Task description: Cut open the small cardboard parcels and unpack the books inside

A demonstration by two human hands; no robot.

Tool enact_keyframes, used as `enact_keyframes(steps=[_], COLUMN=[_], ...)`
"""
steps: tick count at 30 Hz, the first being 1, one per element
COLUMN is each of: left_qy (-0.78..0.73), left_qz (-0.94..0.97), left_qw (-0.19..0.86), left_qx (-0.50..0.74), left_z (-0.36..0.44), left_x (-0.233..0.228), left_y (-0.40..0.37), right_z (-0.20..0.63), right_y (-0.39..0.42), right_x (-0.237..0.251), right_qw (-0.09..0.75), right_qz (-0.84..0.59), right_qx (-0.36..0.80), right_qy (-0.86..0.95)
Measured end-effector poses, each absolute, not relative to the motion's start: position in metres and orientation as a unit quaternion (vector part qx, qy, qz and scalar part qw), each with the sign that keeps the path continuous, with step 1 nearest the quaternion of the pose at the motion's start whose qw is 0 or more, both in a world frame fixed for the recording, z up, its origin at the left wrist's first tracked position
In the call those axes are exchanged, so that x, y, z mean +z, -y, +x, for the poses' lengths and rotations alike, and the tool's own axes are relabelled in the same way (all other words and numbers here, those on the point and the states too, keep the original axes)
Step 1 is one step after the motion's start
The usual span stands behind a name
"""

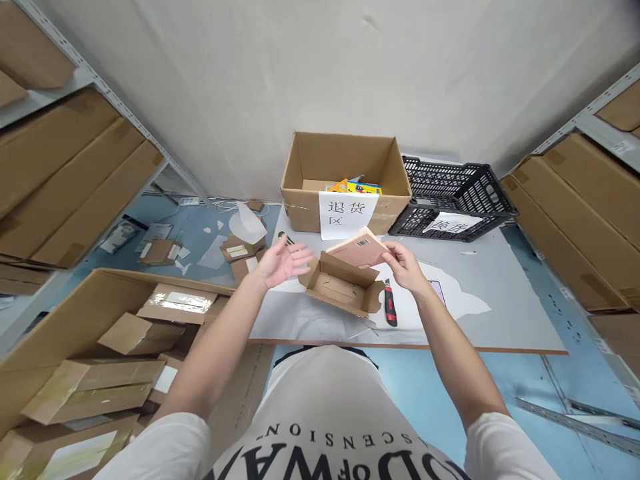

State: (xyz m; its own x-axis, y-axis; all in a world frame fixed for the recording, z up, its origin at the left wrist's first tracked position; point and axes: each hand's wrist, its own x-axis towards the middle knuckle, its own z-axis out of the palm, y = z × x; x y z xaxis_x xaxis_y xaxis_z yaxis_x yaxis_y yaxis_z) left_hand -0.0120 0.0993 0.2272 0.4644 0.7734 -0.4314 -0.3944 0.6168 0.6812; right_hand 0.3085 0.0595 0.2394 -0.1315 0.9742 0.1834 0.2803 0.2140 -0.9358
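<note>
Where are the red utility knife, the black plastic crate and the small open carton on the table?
red utility knife (pixel 390 308): head view, middle of its handle.
black plastic crate (pixel 467 190): head view, its mesh side wall.
small open carton (pixel 340 288): head view, its inner floor.

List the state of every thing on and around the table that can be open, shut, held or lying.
Left hand: open, palm up, holds nothing.
Right hand: pinches the pink packet.
Pink packet: held above the small carton.
Small carton: flaps open, lying on the table.
Utility knife: lying flat beside the carton.
Large labelled box: open on top, coloured items inside.
Black crate: open-topped, contents not visible.
</note>
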Motion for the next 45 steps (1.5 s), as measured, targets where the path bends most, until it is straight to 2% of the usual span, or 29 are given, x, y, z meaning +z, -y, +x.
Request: enact_keyframes(steps=[4, 10, 14, 16, 19, 21, 23, 28, 36, 41, 45], left_qy=[-0.310, -0.346, -0.338, -0.329, -0.319, -0.321, -0.328, -0.322, -0.348, -0.387, -0.431], left_qz=[0.320, 0.368, 0.369, 0.359, 0.355, 0.358, 0.355, 0.326, 0.325, 0.383, 0.507], left_qw=[0.872, 0.824, 0.819, 0.817, 0.809, 0.801, 0.793, 0.799, 0.783, 0.707, 0.593], left_qx=[0.204, 0.255, 0.280, 0.309, 0.343, 0.358, 0.373, 0.389, 0.400, 0.452, 0.453], left_z=[0.025, 0.046, 0.052, 0.055, 0.059, 0.061, 0.063, 0.065, 0.069, 0.074, 0.075], left_x=[0.246, 0.252, 0.247, 0.244, 0.237, 0.231, 0.224, 0.211, 0.205, 0.203, 0.211], left_y=[-0.078, -0.058, -0.050, -0.043, -0.030, -0.022, -0.015, -0.002, 0.006, 0.009, 0.016], right_z=[0.295, 0.287, 0.284, 0.279, 0.273, 0.270, 0.270, 0.271, 0.273, 0.275, 0.273], right_y=[-0.052, -0.043, -0.035, -0.027, -0.009, 0.005, 0.017, 0.030, 0.032, 0.033, 0.033], right_x=[0.244, 0.241, 0.229, 0.224, 0.220, 0.220, 0.221, 0.219, 0.216, 0.211, 0.208], right_qw=[0.472, 0.499, 0.532, 0.555, 0.572, 0.540, 0.496, 0.451, 0.465, 0.488, 0.518], right_qz=[-0.470, -0.423, -0.462, -0.491, -0.476, -0.443, -0.435, -0.465, -0.466, -0.492, -0.506], right_qx=[0.336, 0.284, 0.263, 0.298, 0.458, 0.572, 0.630, 0.649, 0.645, 0.613, 0.564], right_qy=[0.666, 0.701, 0.659, 0.602, 0.487, 0.431, 0.410, 0.399, 0.388, 0.379, 0.397])
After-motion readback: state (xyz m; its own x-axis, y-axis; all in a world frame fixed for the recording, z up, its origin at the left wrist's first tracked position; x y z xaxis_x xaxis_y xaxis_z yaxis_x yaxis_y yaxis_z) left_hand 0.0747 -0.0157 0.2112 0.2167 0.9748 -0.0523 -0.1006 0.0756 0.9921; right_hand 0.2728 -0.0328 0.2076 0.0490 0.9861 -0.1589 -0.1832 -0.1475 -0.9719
